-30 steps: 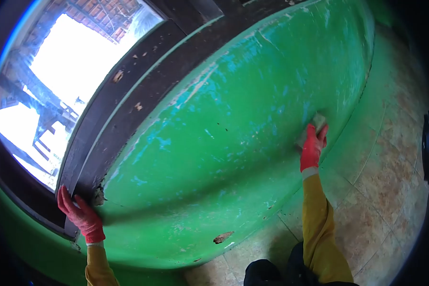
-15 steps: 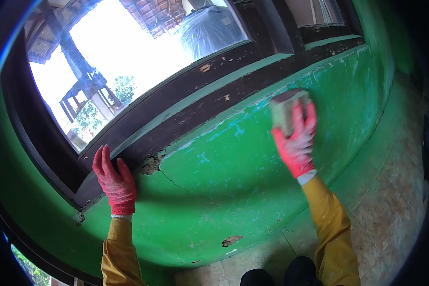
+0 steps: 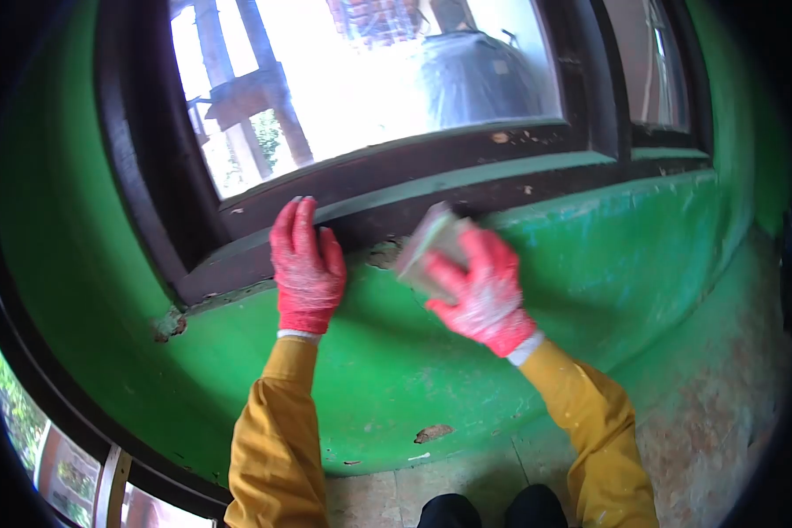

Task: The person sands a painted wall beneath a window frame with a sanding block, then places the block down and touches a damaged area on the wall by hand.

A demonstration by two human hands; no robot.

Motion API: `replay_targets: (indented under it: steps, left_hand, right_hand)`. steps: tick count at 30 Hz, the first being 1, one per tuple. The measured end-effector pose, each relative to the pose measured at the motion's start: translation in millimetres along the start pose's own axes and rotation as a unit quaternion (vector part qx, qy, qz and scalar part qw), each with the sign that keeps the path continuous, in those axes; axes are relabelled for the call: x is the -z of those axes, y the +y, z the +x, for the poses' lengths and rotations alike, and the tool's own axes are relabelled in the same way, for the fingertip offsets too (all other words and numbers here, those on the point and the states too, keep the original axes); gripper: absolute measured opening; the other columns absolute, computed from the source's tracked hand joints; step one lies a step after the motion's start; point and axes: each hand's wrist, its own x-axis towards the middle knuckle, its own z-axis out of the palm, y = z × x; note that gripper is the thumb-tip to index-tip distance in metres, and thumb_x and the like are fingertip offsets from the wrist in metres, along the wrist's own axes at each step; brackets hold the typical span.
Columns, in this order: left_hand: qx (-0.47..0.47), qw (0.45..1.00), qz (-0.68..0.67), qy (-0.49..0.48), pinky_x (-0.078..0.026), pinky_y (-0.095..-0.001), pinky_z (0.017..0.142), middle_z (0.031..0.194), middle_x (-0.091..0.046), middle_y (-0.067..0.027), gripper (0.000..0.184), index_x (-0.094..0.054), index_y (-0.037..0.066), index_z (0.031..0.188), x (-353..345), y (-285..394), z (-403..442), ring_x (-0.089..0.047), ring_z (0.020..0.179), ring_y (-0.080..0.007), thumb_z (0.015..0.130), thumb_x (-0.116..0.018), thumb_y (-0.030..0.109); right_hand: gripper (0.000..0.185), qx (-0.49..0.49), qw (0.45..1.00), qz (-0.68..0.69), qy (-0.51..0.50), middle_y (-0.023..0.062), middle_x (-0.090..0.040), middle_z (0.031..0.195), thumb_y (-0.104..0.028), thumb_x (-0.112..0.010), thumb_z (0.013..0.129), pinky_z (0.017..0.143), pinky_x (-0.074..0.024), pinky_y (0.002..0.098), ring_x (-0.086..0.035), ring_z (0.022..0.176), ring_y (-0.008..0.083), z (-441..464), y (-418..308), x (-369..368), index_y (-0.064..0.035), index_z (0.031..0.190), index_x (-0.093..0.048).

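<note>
1 block (image 3: 427, 246) was gripped in the gloved right hand (image 3: 488, 295), beside a chipped hole (image 3: 384, 255) below the window frame (image 3: 396, 165); the open left hand (image 3: 307, 277) rested along the frame. the green wall (image 3: 387, 352) looked only partly scuffed, its holes bare.

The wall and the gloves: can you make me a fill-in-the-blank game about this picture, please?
1. The wall below the window frame is mostly painted ____.
2. The left hand and the right hand are both wearing ____.
3. The block is held in the person's ____ hand.

Missing words: green; gloves; right.
</note>
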Motion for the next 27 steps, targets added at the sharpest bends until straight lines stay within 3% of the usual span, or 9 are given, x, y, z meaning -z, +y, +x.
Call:
replay_targets:
  steps: [2,4,8,13,16,17,20,26,27]
  left_hand:
    - [0.008,0.999,-0.031,0.017,-0.045,-0.0452,0.103,0.133,-0.051,-0.0227,0.049,-0.053,0.003,0.136,0.8,-0.4,-0.4,-0.053,0.123,-0.0400,0.088,-0.062,0.003]
    - [0.028,0.999,-0.031,0.032,-0.045,-0.0447,0.103,0.133,-0.051,-0.0227,0.049,-0.053,0.002,0.135,1.9,2.4,1.3,-0.053,0.122,-0.0394,0.087,-0.062,0.002]
    - [0.055,0.988,-0.106,0.098,-0.044,-0.0453,0.103,0.133,-0.050,-0.0229,0.048,-0.054,0.003,0.132,6.5,23.5,-38.2,-0.051,0.121,-0.0413,0.085,-0.063,0.000]
    - [0.226,0.962,-0.142,-0.056,-0.040,-0.0514,0.109,0.143,-0.040,-0.0305,0.075,-0.039,0.003,0.146,21.9,120.3,-174.6,-0.043,0.132,-0.0468,0.079,-0.073,0.009]
    - [0.310,0.948,-0.074,-0.007,-0.037,-0.0529,0.110,0.145,-0.035,-0.0351,0.075,-0.032,-0.002,0.147,-13.0,134.1,-198.2,-0.041,0.133,-0.0489,0.085,-0.069,0.019]
    - [0.323,0.935,0.046,-0.141,-0.036,-0.0565,0.108,0.146,-0.032,-0.0384,0.074,-0.029,-0.009,0.145,-20.1,126.4,-192.5,-0.040,0.133,-0.0502,0.090,-0.064,0.027]
    - [0.335,0.938,0.084,0.020,-0.038,-0.0570,0.103,0.147,-0.034,-0.0373,0.065,-0.033,-0.010,0.142,-17.3,110.3,-161.2,-0.044,0.127,-0.0492,0.093,-0.058,0.024]
    - [0.357,0.930,0.086,-0.018,-0.042,-0.0554,0.095,0.140,-0.042,-0.0334,0.062,-0.037,0.001,0.146,5.2,89.0,-125.6,-0.048,0.121,-0.0472,0.094,-0.055,0.029]
    - [0.302,0.944,0.127,-0.030,-0.044,-0.0555,0.091,0.136,-0.045,-0.0324,0.060,-0.039,0.005,0.146,9.1,89.1,-123.8,-0.051,0.117,-0.0466,0.094,-0.056,0.030]
  right_hand:
    - [0.093,-0.115,0.987,-0.005,0.113,0.0228,-0.031,0.148,-0.031,-0.086,0.065,0.101,-0.0390,0.0589,-0.039,0.129,0.0469,17.7,23.9,4.8,-0.0230,0.149,-0.045]
    - [0.089,-0.254,0.954,-0.060,0.145,0.0250,-0.027,0.151,-0.032,-0.083,0.073,0.105,-0.0349,0.0579,-0.037,0.128,0.0475,28.8,13.6,-2.3,-0.0210,0.151,-0.042]
    - [0.085,-0.073,0.997,0.002,0.009,0.0251,-0.023,0.154,-0.038,-0.083,0.073,0.105,-0.0332,0.0597,-0.036,0.128,0.0481,-4.2,-49.5,-11.4,-0.0238,0.149,-0.046]
    - [0.077,-0.155,0.984,0.078,-0.047,0.0255,-0.023,0.152,-0.025,-0.080,0.077,0.106,-0.0383,0.0538,-0.037,0.128,0.0479,-5.4,-94.8,-8.6,-0.0193,0.148,-0.047]
    - [0.078,-0.136,0.974,0.135,-0.122,0.0273,-0.027,0.151,-0.015,-0.078,0.077,0.112,-0.0361,0.0514,-0.036,0.134,0.0489,-6.7,-108.7,-9.6,-0.0155,0.148,-0.046]
    - [0.076,-0.118,0.975,0.130,-0.136,0.0277,-0.027,0.151,-0.011,-0.075,0.077,0.112,-0.0373,0.0512,-0.036,0.135,0.0491,-6.9,-115.5,-12.5,-0.0148,0.148,-0.047]
    - [0.074,-0.105,0.974,0.153,-0.134,0.0279,-0.027,0.151,-0.009,-0.074,0.078,0.111,-0.0380,0.0507,-0.037,0.135,0.0488,-3.7,-123.9,-23.1,-0.0137,0.147,-0.047]
    - [0.063,-0.116,0.964,0.208,-0.121,0.0286,-0.027,0.151,-0.014,-0.072,0.084,0.110,-0.0401,0.0507,-0.040,0.134,0.0488,19.3,-137.5,-15.7,-0.0058,0.143,-0.051]
    - [0.065,-0.131,0.968,0.186,-0.109,0.0292,-0.028,0.151,-0.018,-0.073,0.083,0.109,-0.0394,0.0519,-0.039,0.133,0.0494,23.0,-147.5,-13.0,-0.0060,0.143,-0.051]
